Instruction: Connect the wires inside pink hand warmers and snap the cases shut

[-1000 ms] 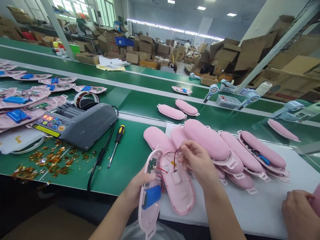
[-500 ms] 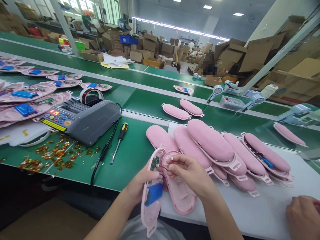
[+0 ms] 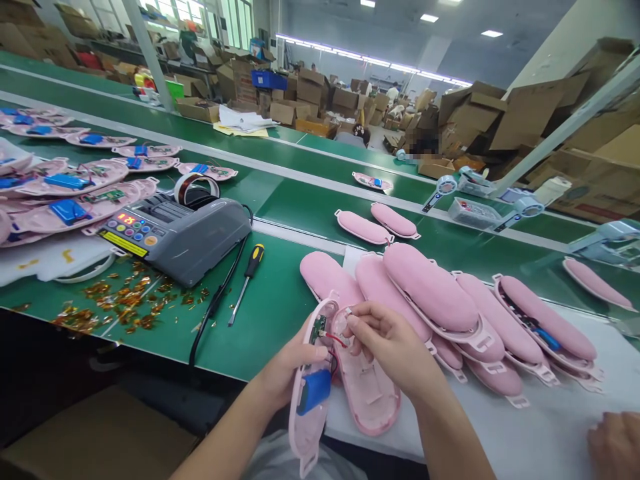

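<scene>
In the head view, the left hand (image 3: 291, 363) is closed around the outer edge of a slim pink shell half (image 3: 309, 430), its thumb over the rim. Inside that half sit a green circuit board (image 3: 319, 327) towards 12 o'clock and a blue battery (image 3: 315, 391) below it. The right hand (image 3: 393, 337) has thumb and forefinger pinched on a small white piece (image 3: 349, 311); its other fingers are curled. A red wire (image 3: 336, 339) runs from the board towards the right hand. The second shell half (image 3: 373, 407) lies hollow side up at 3 o'clock of the held one, partly under the right hand

From the held shell half, a pile of pink cases (image 3: 430, 287) lies at 2 o'clock, a screwdriver (image 3: 255, 260) at 11 and a grey tape machine (image 3: 195, 233) at 10, both on the green table (image 3: 273, 293). Gold film scraps (image 3: 125, 293) are scattered between 9 and 10. Another person's hand (image 3: 617, 440) rests near the view's edge at 4 o'clock
</scene>
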The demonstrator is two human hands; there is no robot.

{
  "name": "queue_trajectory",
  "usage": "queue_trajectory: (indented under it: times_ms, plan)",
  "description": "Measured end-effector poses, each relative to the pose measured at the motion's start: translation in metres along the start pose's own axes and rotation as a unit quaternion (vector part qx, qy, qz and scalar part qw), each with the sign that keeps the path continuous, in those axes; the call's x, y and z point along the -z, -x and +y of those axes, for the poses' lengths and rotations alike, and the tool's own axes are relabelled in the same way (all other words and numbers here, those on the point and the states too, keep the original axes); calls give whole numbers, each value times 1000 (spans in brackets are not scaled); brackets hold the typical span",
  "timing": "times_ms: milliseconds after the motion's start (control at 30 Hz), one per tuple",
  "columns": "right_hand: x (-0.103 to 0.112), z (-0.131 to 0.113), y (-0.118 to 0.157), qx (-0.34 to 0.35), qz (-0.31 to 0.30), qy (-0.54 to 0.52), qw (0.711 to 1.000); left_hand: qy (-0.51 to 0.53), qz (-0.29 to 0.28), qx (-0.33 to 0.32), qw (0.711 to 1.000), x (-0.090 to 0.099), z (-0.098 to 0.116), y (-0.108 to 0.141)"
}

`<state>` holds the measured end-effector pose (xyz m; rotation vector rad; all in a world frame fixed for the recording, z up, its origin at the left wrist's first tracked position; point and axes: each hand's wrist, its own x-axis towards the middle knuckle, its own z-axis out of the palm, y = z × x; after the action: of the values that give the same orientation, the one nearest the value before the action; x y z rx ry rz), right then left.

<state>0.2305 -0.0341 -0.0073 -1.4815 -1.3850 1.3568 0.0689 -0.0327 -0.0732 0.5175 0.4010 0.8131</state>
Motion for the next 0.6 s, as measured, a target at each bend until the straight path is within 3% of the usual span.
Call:
queue_trajectory:
  times_ms: [267, 467, 600]
  plan:
    - [-15, -10, 1, 37, -33, 144, 988, -30, -2, -14, 999, 2, -3, 1]
    - [-18, -8, -3, 35, -47, 161, 985, -67, -33, -39, 996, 5, -2, 0]
    - [-16, -8, -4, 33, -61, 174, 982, -97, -17, -38, 994, 3, -1, 2]
